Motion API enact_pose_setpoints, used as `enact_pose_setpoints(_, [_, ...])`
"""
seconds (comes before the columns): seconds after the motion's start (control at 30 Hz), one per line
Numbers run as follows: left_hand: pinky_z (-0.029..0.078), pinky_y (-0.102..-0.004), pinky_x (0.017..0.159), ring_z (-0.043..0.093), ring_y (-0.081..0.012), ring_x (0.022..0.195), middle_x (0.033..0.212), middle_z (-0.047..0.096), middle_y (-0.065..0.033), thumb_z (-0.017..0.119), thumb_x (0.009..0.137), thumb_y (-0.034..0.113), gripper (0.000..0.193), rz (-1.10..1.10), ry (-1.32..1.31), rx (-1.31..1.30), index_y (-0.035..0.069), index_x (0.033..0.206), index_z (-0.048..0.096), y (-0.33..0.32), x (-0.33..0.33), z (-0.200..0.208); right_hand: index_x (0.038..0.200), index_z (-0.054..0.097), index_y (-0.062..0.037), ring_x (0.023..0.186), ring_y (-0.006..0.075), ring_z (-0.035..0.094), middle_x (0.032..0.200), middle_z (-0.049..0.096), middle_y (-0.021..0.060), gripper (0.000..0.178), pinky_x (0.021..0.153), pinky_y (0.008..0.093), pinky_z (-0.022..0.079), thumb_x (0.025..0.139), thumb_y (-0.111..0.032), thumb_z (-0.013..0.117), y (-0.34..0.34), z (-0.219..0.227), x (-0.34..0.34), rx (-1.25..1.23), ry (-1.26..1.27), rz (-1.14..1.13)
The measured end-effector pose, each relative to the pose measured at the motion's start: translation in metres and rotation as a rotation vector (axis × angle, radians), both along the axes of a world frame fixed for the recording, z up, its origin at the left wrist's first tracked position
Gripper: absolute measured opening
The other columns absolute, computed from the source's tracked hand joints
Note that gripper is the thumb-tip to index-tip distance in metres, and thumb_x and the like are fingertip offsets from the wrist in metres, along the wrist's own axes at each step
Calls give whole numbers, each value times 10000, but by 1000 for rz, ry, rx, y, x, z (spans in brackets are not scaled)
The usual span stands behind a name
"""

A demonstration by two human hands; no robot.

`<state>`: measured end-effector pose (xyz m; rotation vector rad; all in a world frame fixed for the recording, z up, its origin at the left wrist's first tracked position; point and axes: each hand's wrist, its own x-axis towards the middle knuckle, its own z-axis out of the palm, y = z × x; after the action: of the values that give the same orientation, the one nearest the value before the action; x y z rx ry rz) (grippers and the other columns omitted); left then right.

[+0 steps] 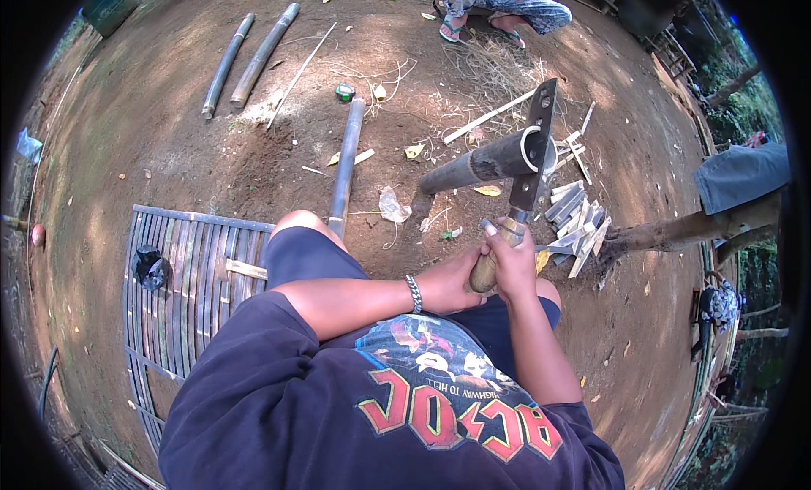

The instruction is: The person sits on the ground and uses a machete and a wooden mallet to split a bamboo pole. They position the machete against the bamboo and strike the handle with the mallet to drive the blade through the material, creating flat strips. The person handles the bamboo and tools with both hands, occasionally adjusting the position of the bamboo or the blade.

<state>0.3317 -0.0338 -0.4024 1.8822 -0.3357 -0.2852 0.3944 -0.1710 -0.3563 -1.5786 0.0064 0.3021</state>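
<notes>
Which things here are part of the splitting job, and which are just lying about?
In the job: left hand and right hand on the knife, its blade set into the bamboo pole; split pieces beside it.

Lying about: two poles, tape measure, slat panel, plastic scrap.

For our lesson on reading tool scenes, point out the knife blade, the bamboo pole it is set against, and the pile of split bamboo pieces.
knife blade (536, 144), head view, middle of the flat dark blade.
bamboo pole (473, 167), head view, mid-length of its dark outer wall.
pile of split bamboo pieces (574, 224), head view, middle of the pale strips.
</notes>
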Motion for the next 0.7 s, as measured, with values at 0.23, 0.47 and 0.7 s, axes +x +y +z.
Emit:
enact_pose_setpoints(0.23, [363, -429, 1172, 408, -408, 1445, 1541, 389, -298, 724, 800, 136, 901, 483, -48, -97, -17, 1547, 243, 23, -2, 13, 1239, 493, -28, 986, 123, 597, 1070, 619, 57, 318, 916, 306, 484, 1038, -233, 630, 60, -5, 1, 367, 27, 100])
enact_pose_setpoints(0.47, [495, -432, 1026, 623, -368, 1233, 1298, 634, -246, 733, 824, 161, 688, 523, -128, -56, 36, 1442, 457, 57, 1, 20, 1370, 450, 4, 1107, 173, 570, 1223, 581, 100, 439, 989, 347, 465, 1030, -210, 625, 63, -7, 4, -16, -60, 271])
enact_pose_setpoints(0.7, [541, -470, 867, 686, -413, 1011, 1032, 694, -252, 740, 842, 323, 520, 558, -1, 76, 19, 1233, 582, 75, 1, 22, 1441, 434, -5, 1273, 254, 485, 1367, 490, 133, 527, 1109, 409, 346, 1002, -204, 648, 39, 50, 42, -241, -920, 48])
